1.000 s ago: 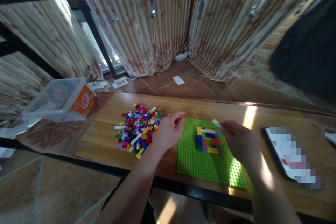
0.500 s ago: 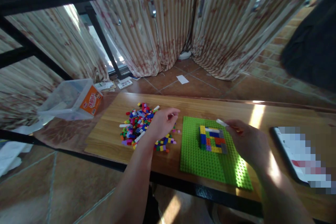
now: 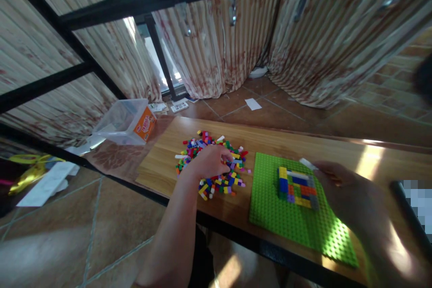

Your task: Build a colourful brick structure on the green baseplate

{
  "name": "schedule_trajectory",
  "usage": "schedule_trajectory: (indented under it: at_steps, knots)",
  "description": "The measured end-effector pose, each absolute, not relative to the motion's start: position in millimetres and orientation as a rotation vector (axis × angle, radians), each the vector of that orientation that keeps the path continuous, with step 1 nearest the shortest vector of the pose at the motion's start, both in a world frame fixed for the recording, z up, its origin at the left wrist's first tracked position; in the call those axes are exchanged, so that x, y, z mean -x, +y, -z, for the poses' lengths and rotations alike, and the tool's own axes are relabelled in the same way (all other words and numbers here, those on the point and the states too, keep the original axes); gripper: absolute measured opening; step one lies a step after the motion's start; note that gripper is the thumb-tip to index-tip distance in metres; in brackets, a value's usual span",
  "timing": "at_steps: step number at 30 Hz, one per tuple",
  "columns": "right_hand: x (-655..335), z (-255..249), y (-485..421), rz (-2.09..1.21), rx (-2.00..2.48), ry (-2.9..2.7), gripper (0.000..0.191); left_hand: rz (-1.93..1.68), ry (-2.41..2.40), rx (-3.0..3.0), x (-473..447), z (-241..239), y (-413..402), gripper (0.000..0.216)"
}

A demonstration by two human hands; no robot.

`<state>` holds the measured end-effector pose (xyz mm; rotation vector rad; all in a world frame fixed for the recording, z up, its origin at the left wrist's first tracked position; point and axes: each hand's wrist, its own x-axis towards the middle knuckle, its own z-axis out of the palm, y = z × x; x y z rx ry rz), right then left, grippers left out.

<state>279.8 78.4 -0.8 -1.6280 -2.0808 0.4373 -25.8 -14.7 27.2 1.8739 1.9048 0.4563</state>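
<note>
My left hand (image 3: pixel 213 162) is over the pile of loose toy bricks (image 3: pixel 221 184), its thumb and bent fingers apart. I see nothing held in it; some bricks beneath are hidden by the hand. A long white brick (image 3: pixel 308 164) is pinched in the fingertips of my right hand (image 3: pixel 347 191), above the far edge of the green baseplate (image 3: pixel 270 216). Just left of that hand, on the plate, stands a small rectangular build of coloured bricks (image 3: pixel 297 187), with yellow, blue, orange, purple and grey pieces. A white piece lies along its far side.
All this is on a long wooden table (image 3: pixel 158 157) with a dark front edge. Beyond its left end sits a clear plastic box (image 3: pixel 118 132) with an orange label. At the right edge lies a phone-like device (image 3: pixel 410 216), partly blurred out. Curtains (image 3: pixel 216 54) hang behind.
My left hand has moved down into the brick pile from its right side. My right hand still holds the white brick near the build. The camera view has turned left.
</note>
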Motion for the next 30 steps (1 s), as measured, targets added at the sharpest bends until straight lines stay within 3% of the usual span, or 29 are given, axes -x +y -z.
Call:
schedule_trajectory:
  at_steps: [5, 17, 30]
  knots:
    - [-281, 2, 81, -0.457, 1.671, -2.086, 0.04, -0.348, 1.94, -1.901, 22, -28, -14, 0.016]
    - [-280, 0, 79, -0.432, 1.588, -2.094, 0.034, -0.863, 1.479, -1.583, 33, -18, -14, 0.019]
    - [-280, 5, 78, -0.446, 1.483, -2.048, 0.03, -1.055, 1.516, -1.627, -23, 2, 15, 0.017]
